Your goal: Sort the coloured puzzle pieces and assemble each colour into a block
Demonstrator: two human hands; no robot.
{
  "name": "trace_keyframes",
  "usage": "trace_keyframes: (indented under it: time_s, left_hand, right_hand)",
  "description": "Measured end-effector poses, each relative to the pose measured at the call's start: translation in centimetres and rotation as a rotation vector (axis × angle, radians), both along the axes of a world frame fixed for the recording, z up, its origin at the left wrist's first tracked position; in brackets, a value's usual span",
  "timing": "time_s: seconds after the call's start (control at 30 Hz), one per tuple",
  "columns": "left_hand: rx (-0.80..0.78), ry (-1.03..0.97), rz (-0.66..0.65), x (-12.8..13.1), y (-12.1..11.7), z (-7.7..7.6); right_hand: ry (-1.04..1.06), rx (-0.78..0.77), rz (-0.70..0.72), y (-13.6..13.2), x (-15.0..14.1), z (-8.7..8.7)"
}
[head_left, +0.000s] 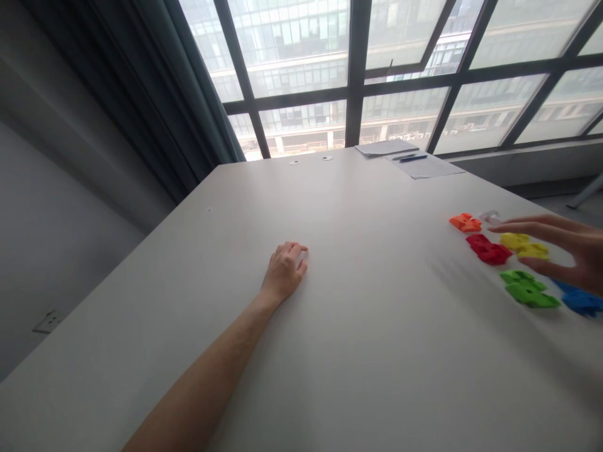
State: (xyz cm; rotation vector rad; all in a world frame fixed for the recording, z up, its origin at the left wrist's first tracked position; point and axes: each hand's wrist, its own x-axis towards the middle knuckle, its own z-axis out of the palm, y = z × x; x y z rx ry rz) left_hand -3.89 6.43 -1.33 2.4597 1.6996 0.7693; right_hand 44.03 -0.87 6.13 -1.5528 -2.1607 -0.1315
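Observation:
My left hand rests on the white table, its fingers loosely curled and a small gap between thumb and forefinger. Nothing shows in it. At the right edge my right hand hovers with thumb and fingers apart, above the yellow plastic pieces. Close by lie orange pieces, red pieces, green pieces and blue pieces, grouped by colour. A clear or whitish piece sits just beyond my right fingertips. The hand and the frame edge partly hide the yellow and blue groups.
Sheets of paper and dark pens lie at the table's far edge. Two small round white items are there too. Beyond stand a dark-framed window and, on the left, a dark curtain.

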Motion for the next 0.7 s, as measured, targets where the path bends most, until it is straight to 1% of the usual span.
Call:
trace_keyframes:
  time_s: [0.03,0.1,0.17,0.2,0.27,0.33,0.37,0.43,0.5,0.6,0.7]
  left_hand:
    - [-0.002,-0.001,-0.001,0.0,0.0,0.0]
    - [-0.008,-0.008,-0.005,0.0,0.1,0.0]
    - [-0.012,-0.017,-0.010,-0.1,0.1,0.0]
    - [-0.013,-0.021,-0.013,-0.1,0.1,0.0]
    - [-0.015,-0.026,-0.015,-0.1,0.1,0.1]
    - [-0.013,-0.026,-0.018,-0.1,0.1,0.1]
    - [-0.011,-0.025,-0.019,-0.1,0.0,0.1]
    - [-0.007,-0.020,-0.023,-0.1,-0.1,0.1]
    - [-0.005,-0.013,-0.025,-0.1,-0.1,0.1]
    - [-0.003,0.005,-0.025,-0.1,-0.2,0.2]
    - [-0.004,0.042,-0.025,0.1,-0.3,0.3]
  right_hand:
    - [-0.038,-0.027,0.107,0.4,-2.1,0.8]
    - [-0.087,-0.004,0.200,1.5,-6.5,1.6]
    - [-0.107,-0.012,0.327,2.9,-10.8,1.3]
    - [-0.098,-0.038,0.393,3.5,-12.9,0.7]
    - [-0.057,-0.064,0.471,4.9,-16.8,-1.2]
    - [-0.034,-0.054,0.501,6.0,-19.8,-3.6]
    - [-0.017,-0.042,0.494,6.4,-20.9,-4.7]
    - [0.027,-0.043,0.450,6.9,-22.1,-6.6]
    - [0.054,-0.081,0.374,7.1,-22.4,-7.8]
    - [0.048,-0.145,0.299,6.9,-21.8,-8.4]
    - [0.014,-0.162,0.290,6.7,-21.3,-8.3]
